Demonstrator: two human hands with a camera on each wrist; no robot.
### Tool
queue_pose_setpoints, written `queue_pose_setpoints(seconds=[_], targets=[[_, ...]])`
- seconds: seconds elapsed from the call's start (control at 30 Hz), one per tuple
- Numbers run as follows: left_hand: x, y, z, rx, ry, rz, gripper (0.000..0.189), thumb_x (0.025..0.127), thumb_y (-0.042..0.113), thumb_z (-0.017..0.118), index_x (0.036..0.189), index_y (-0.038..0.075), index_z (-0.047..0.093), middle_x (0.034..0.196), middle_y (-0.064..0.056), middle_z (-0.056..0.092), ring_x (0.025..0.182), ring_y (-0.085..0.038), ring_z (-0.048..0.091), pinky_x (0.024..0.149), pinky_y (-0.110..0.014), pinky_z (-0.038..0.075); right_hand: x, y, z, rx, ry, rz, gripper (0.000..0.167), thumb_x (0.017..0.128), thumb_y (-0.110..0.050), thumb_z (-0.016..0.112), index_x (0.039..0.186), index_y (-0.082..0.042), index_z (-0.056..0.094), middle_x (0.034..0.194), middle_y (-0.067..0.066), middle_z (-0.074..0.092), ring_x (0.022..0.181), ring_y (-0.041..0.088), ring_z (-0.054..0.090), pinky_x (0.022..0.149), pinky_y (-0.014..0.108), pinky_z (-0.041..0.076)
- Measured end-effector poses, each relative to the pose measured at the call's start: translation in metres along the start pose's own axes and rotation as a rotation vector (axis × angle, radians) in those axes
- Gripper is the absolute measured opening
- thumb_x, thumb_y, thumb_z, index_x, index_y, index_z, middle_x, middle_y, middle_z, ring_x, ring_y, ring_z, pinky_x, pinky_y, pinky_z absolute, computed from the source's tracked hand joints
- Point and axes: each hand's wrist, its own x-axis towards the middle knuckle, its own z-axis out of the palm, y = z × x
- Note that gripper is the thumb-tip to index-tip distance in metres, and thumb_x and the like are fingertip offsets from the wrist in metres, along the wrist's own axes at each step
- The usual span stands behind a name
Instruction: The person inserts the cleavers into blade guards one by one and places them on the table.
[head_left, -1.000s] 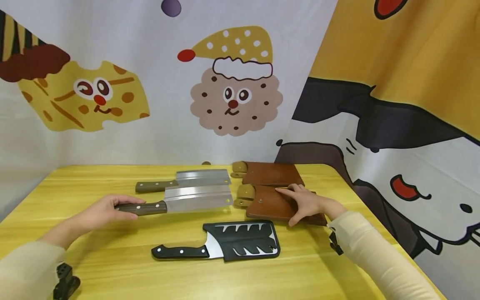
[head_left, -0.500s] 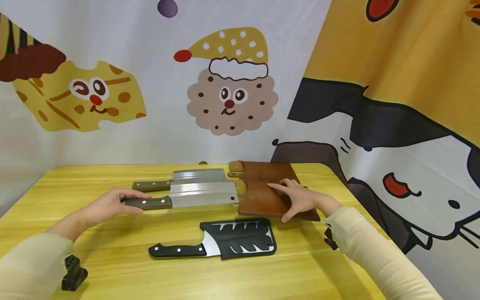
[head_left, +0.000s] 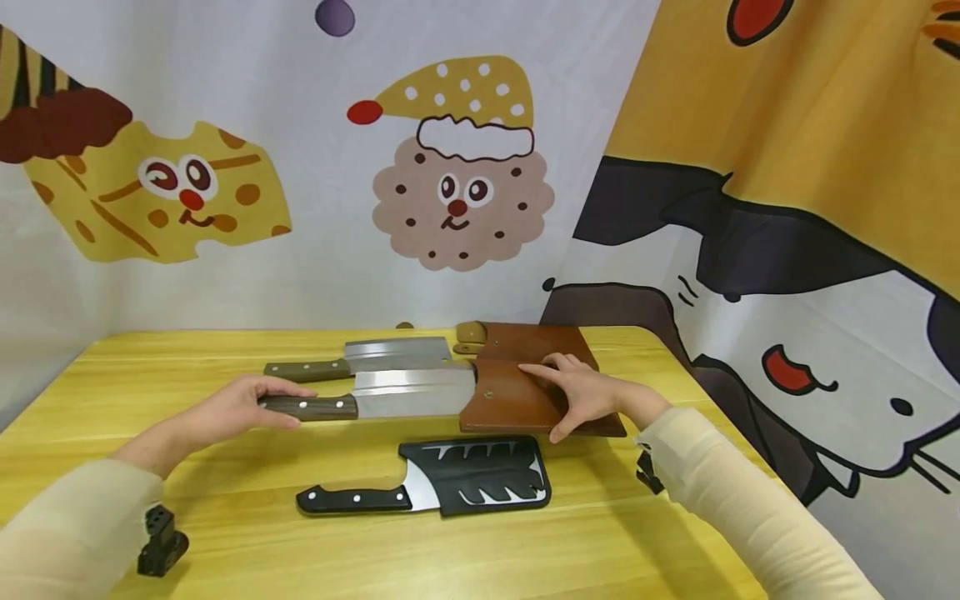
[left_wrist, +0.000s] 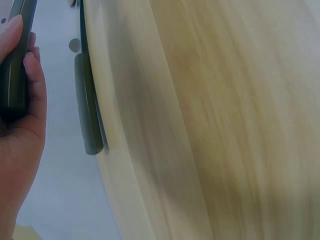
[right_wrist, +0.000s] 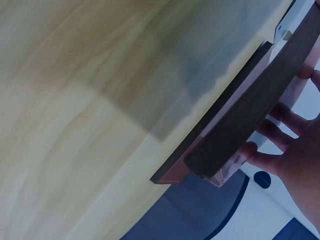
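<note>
My left hand (head_left: 217, 419) grips the dark wooden handle of a cleaver (head_left: 414, 392), its wide steel blade pointing right. The front end of that blade meets the mouth of a brown leather sheath (head_left: 501, 402) and its tip is hidden there. With thumb on the near edge and fingers across the top, my right hand (head_left: 588, 395) holds this sheath, slightly raised at the near side. In the left wrist view the cleaver's handle (left_wrist: 16, 75) lies in the palm. Fingers curl under the sheath (right_wrist: 245, 107) in the right wrist view.
Behind lies a second cleaver (head_left: 397, 350) with an olive-brown handle, beside another brown sheath (head_left: 532, 337) with a tan strap. Nearer, a black-handled knife (head_left: 356, 500) sits in a black blade guard (head_left: 491, 475). A printed curtain (head_left: 300, 292) hangs behind the wooden table (head_left: 375, 558).
My left hand has moved the cleaver to the right, up to the sheath's mouth. My right hand has shifted the sheath slightly left, and its tan strap is now out of sight.
</note>
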Motion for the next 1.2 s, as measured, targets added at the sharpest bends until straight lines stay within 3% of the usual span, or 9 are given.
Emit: queue_pose_setpoints(seconds=[0.13, 0.2, 0.37, 0.43, 0.5, 0.63, 0.73, 1.03, 1.2], targets=[[0.004, 0.003, 0.004, -0.006, -0.005, 0.025, 0.048, 0.082, 0.028, 0.07, 0.124, 0.008, 0.061, 0.133, -0.02, 0.053, 0.122, -0.036, 0.046, 0.081, -0.024, 0.049, 0.004, -0.005, -0.002, -0.008, -0.006, -0.003, 0.106, 0.062, -0.045, 0.083, 0.148, -0.018, 0.027, 0.136, 0.019, 0.035, 0.119, 0.036, 0.036, 0.093, 0.06, 0.037], [0.006, 0.005, 0.006, -0.012, -0.007, 0.035, 0.047, 0.082, 0.028, 0.07, 0.124, 0.007, 0.061, 0.133, -0.019, 0.053, 0.122, -0.035, 0.047, 0.08, -0.023, 0.049, 0.006, -0.007, -0.003, -0.014, -0.008, -0.007, 0.107, 0.062, -0.046, 0.083, 0.148, -0.019, 0.027, 0.136, 0.018, 0.035, 0.119, 0.036, 0.037, 0.094, 0.059, 0.037], [0.012, 0.008, 0.011, -0.043, -0.02, 0.066, 0.047, 0.082, 0.027, 0.071, 0.123, 0.007, 0.061, 0.132, -0.018, 0.054, 0.113, -0.009, 0.052, 0.08, -0.022, 0.049, 0.012, -0.011, -0.004, -0.018, -0.001, -0.023, 0.107, 0.061, -0.049, 0.082, 0.149, -0.02, 0.027, 0.135, 0.017, 0.036, 0.117, 0.033, 0.038, 0.094, 0.057, 0.037], [0.014, 0.009, 0.012, -0.061, -0.03, 0.081, 0.048, 0.082, 0.026, 0.071, 0.123, 0.005, 0.061, 0.132, -0.019, 0.054, 0.111, -0.004, 0.051, 0.081, -0.023, 0.049, 0.015, -0.013, -0.005, -0.028, 0.004, -0.033, 0.108, 0.061, -0.051, 0.082, 0.149, -0.02, 0.026, 0.134, 0.016, 0.036, 0.116, 0.032, 0.038, 0.093, 0.056, 0.038], [0.017, 0.011, 0.014, -0.071, -0.036, 0.082, 0.048, 0.082, 0.026, 0.071, 0.124, 0.005, 0.061, 0.132, -0.019, 0.054, 0.113, -0.008, 0.052, 0.081, -0.022, 0.049, 0.018, -0.015, -0.005, -0.036, 0.006, -0.043, 0.108, 0.061, -0.052, 0.081, 0.149, -0.02, 0.026, 0.134, 0.016, 0.037, 0.115, 0.031, 0.038, 0.093, 0.055, 0.038], [0.021, 0.013, 0.018, -0.086, -0.039, 0.087, 0.048, 0.082, 0.025, 0.071, 0.124, 0.004, 0.06, 0.133, -0.019, 0.054, 0.121, -0.029, 0.048, 0.083, -0.022, 0.049, 0.023, -0.019, -0.007, -0.04, -0.001, -0.049, 0.108, 0.062, -0.053, 0.081, 0.149, -0.02, 0.026, 0.136, 0.017, 0.036, 0.116, 0.031, 0.038, 0.094, 0.056, 0.037], [0.024, 0.014, 0.022, -0.088, -0.03, 0.099, 0.046, 0.083, 0.021, 0.071, 0.124, 0.003, 0.06, 0.133, -0.019, 0.054, 0.124, -0.037, 0.045, 0.084, -0.023, 0.049, 0.026, -0.023, -0.008, -0.042, -0.005, -0.046, 0.107, 0.062, -0.052, 0.081, 0.149, -0.021, 0.026, 0.136, 0.016, 0.036, 0.117, 0.031, 0.037, 0.095, 0.055, 0.037], [0.035, 0.018, 0.032, -0.093, -0.032, 0.108, 0.046, 0.084, 0.019, 0.069, 0.125, 0.003, 0.059, 0.134, -0.02, 0.052, 0.128, -0.041, 0.041, 0.094, -0.046, 0.046, 0.037, -0.033, -0.009, -0.035, -0.03, -0.056, 0.106, 0.063, -0.05, 0.081, 0.149, -0.023, 0.025, 0.139, 0.016, 0.033, 0.124, 0.033, 0.033, 0.099, 0.057, 0.033], [0.042, 0.023, 0.038, -0.112, -0.031, 0.103, 0.044, 0.084, 0.018, 0.069, 0.125, 0.004, 0.059, 0.134, -0.019, 0.052, 0.127, -0.04, 0.042, 0.095, -0.047, 0.045, 0.043, -0.037, -0.009, -0.044, -0.034, -0.075, 0.108, 0.063, -0.054, 0.079, 0.15, -0.023, 0.024, 0.139, 0.016, 0.033, 0.121, 0.031, 0.033, 0.099, 0.056, 0.032]])
